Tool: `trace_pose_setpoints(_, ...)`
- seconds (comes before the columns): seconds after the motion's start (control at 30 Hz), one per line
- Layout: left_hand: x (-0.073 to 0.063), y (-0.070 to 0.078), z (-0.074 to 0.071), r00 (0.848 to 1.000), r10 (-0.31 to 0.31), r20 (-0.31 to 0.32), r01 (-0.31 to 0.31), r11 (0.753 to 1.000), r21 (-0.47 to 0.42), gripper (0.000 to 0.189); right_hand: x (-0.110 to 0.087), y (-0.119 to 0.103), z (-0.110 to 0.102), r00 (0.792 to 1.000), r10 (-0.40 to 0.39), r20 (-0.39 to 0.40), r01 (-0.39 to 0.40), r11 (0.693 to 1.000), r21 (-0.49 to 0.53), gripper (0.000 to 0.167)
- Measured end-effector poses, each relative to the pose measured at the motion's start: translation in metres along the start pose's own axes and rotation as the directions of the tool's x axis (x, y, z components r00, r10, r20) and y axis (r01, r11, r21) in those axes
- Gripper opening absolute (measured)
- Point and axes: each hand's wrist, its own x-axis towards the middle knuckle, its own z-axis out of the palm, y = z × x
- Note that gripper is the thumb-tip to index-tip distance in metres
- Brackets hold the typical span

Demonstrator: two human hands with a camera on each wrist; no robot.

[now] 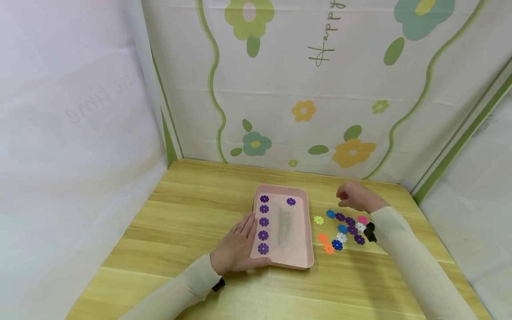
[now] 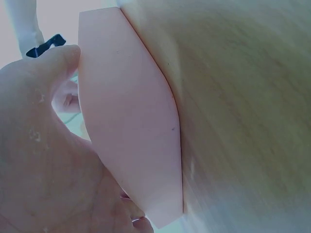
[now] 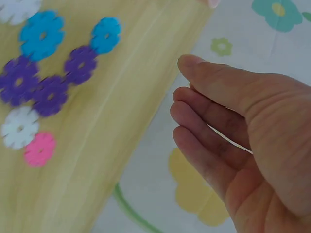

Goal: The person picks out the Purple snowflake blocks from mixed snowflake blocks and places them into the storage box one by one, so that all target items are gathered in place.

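A pink tray (image 1: 286, 258) lies on the table with several purple notched snowflake discs (image 1: 264, 222) in a column along its left side. One more purple disc (image 1: 291, 202) sits near its top right. My left hand (image 1: 236, 249) rests at the tray's front left corner, fingers extended along the left rim and thumb along the front; the left wrist view shows the thumb (image 2: 63, 58) against the tray's outer wall (image 2: 131, 116). Above the table, right of the tray, my right hand (image 1: 358, 197) hovers with loosely bent fingers (image 3: 209, 150). Nothing shows between its thumb and fingers.
Loose discs lie right of the tray: several purple ones (image 3: 50, 95), blue ones (image 1: 337, 245), white ones (image 1: 342, 238), orange ones (image 1: 329, 248), a pink one (image 3: 40, 149) and a yellow one (image 1: 318, 220). A flower-printed cloth (image 1: 280, 80) hangs behind the table.
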Motion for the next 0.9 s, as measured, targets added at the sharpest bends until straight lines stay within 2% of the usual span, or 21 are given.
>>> trace_pose_setpoints(0.27, -0.001, 0.002, -0.003, 1.0, -0.004, 0.003, 0.004, 1.0, 0.005, 0.12, -0.022, 0.026, 0.023, 0.999, 0.028, 0.046, -0.027, 1.0, -0.002, 0.038)
trace_pose_setpoints(0.37, -0.001, 0.002, -0.003, 1.0, 0.0, 0.002, 0.0, 1.0, 0.007, 0.119, -0.024, 0.031, 0.032, 0.998, 0.037, 0.047, -0.037, 0.999, 0.0, 0.04)
trace_pose_setpoints(0.63, 0.0, 0.003, -0.005, 1.0, -0.003, 0.005, 0.003, 1.0, 0.007, 0.119, -0.021, 0.035, 0.055, 1.0, 0.006, 0.017, -0.007, 0.999, 0.042, 0.038)
trace_pose_setpoints(0.9, -0.001, 0.003, -0.007, 1.0, -0.01, 0.004, 0.01, 1.0, -0.001, 0.12, -0.015, 0.035, 0.066, 1.0, 0.014, 0.021, -0.015, 0.998, 0.066, 0.027)
